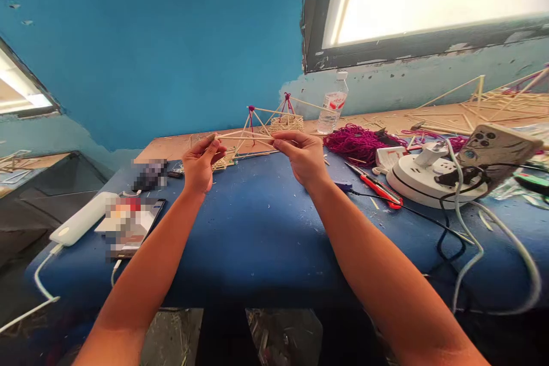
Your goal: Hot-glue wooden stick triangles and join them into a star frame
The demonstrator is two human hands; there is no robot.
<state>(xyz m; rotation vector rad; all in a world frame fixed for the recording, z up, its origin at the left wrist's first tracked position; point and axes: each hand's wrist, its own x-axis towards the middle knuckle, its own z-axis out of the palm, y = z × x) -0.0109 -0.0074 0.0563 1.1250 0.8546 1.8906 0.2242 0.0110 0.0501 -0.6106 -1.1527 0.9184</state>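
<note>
A: Where are the sticks [245, 138]?
B: Strung across the gap between the two hands, about level with the fingertips. Their left ends meet the left hand [198, 163], their right ends the right hand [306, 157].
A: And the fingers?
B: On the left, thumb and forefinger are pinched on the sticks, the other fingers loosely curled. On the right, thumb and forefinger are clamped on them as well. How many sticks there are, I can't tell for sure.
A: Are they lying on the table [266, 234]?
B: No, the fingers hold them up above it.
A: What's beyond the fingertips?
B: A stick frame [251, 108], its purple-tied peak showing over the gap between the hands. Whether the held sticks touch it, I can't tell. A stack [294, 123] is beyond the right fingertips.
A: And right of the right hand?
B: Purple yarn [355, 144], with the bottle [332, 104] behind its left end. The red knife [381, 189] lies to the right of the wrist, beside the white power strip [403, 177].
</note>
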